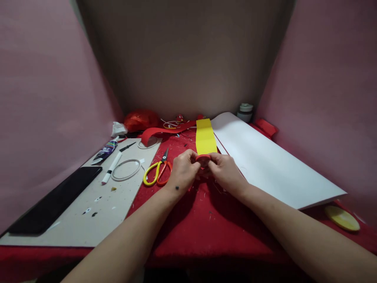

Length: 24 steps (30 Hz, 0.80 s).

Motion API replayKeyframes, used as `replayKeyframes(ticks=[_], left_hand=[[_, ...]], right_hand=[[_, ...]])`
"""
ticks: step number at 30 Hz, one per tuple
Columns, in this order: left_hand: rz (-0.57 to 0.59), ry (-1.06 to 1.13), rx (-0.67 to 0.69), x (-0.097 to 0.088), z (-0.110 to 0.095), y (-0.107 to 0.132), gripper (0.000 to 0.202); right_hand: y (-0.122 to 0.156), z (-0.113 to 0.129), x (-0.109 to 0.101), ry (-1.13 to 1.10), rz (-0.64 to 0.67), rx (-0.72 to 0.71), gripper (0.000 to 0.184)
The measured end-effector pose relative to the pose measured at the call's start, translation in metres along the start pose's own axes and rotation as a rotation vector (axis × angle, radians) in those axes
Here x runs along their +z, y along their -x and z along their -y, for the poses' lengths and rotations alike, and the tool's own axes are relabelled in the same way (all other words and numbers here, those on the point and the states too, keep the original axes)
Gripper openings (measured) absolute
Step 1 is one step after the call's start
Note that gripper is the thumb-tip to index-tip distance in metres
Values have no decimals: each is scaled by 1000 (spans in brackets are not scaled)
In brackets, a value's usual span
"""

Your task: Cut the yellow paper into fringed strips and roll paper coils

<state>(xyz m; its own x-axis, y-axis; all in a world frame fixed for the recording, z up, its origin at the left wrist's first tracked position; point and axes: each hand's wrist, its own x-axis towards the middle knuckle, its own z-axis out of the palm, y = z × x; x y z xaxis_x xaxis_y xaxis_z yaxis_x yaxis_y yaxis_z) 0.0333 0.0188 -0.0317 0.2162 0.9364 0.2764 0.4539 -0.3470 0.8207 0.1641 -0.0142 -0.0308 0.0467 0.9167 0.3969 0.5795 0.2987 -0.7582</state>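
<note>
My left hand [184,171] and my right hand [225,171] meet over the red cloth [203,220], both pinched on a small red rolled coil of corrugated paper [203,158] held between the fingertips. A yellow corrugated paper strip [205,136] lies flat just behind the coil, running away from me. Yellow and orange scissors [157,173] lie just left of my left hand.
A grey board [88,212] at left carries a wire ring [126,169], a pen [112,168], a glue tube [104,152] and a black flat case [53,202]. A red ribbon strip [161,131] lies behind. A large white sheet [265,161] lies right; a yellow disc [341,217] near it.
</note>
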Motion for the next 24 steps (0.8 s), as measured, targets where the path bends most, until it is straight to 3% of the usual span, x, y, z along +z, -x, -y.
replayKeyframes(ticks=[3,7,11,16,21,24], left_hand=[[-72,-137,132,0,-1,1,9],[2,4,20,-1,0,0,5],[-42,-115,124,-1,1,0,6],[51,80,-63,-1,-1,-1,7],[-38,-121,97,-1,-2,1,7],[46,76,-44,-1,-3,1,3]], right_hand=[[0,1,0,98,-19,-7,24],[1,2,-1,15,14,16,27],[1,5,-2,205,-6,0,24],[2,6,-3,74,18,25,25],[3,7,-3,256,-31,-50,24],[2,6,-4,123,-19,-34,25]])
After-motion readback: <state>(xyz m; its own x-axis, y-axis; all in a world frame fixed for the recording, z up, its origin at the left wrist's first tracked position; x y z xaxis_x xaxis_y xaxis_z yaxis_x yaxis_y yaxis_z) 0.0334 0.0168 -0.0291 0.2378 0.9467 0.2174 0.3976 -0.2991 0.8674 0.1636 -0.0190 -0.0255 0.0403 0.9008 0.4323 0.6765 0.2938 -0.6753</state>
